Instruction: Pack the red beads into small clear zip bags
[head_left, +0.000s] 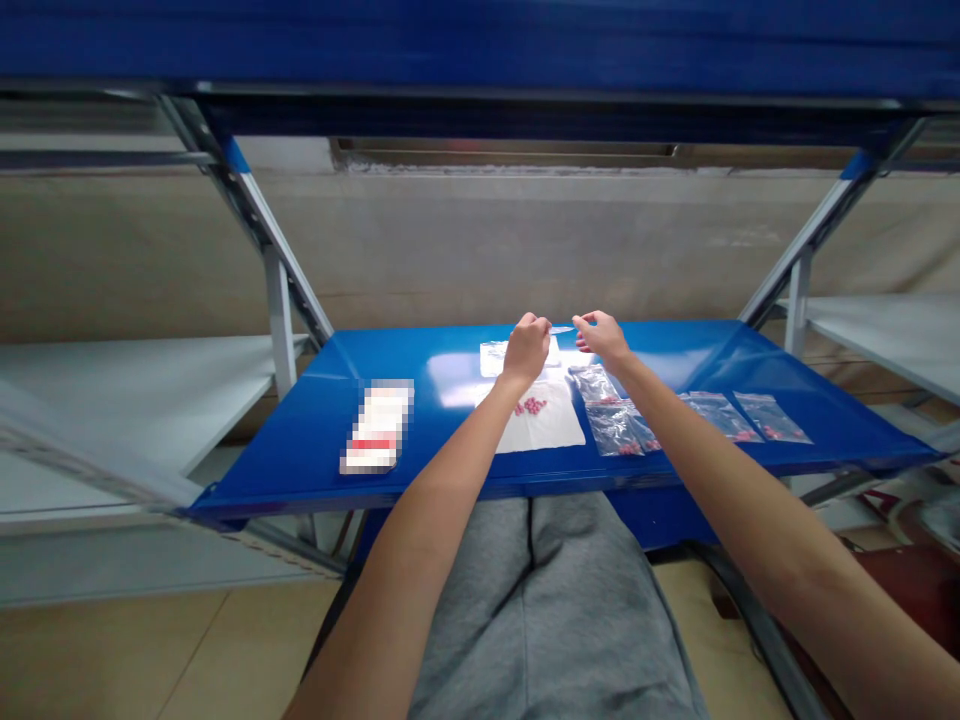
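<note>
Pinkish-red pieces (534, 406), white sheet (551, 432), blue desk (300, 430)
Clear bags (611, 420) show red contents; a blurred off-white item (384, 410) bears 1 red band (373, 445); the overhead panel (480, 45) is blue, the trousers (480, 620) plain grey, the side shelf (135, 390) pale grey, the floor (210, 640) tan

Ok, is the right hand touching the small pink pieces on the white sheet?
Apart. The head view shows the right hand beyond and right of the small pink pieces, with bare white sheet visible between.
</note>
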